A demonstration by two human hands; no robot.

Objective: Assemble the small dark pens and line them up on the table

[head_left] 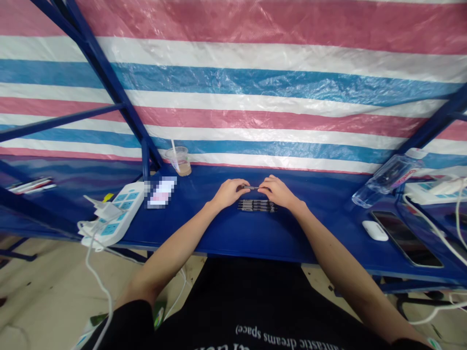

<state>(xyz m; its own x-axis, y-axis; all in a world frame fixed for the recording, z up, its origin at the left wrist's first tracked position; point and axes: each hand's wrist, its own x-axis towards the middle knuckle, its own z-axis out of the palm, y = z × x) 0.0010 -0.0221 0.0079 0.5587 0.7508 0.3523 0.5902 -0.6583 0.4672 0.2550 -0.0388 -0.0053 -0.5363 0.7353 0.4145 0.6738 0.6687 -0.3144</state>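
Observation:
Between my two hands a slim dark pen (251, 187) lies level, a little beyond a row of pens on the blue table (233, 233). My left hand (229, 192) pinches its left end between thumb and fingers. At the right end, my right hand (276, 190) has its thumb and fingertips closed on the same pen. The row of several dark pens (257, 205) rests side by side just below my hands, tips pointing sideways. My fingers hide both ends of the held pen.
A plastic cup with a straw (183, 167), a blurred-out phone (162, 192) and a power strip (126, 209) are at left. At right are a clear bottle (388, 177), a white earbud case (375, 231), a dark phone (408, 239) and another power strip (430, 193).

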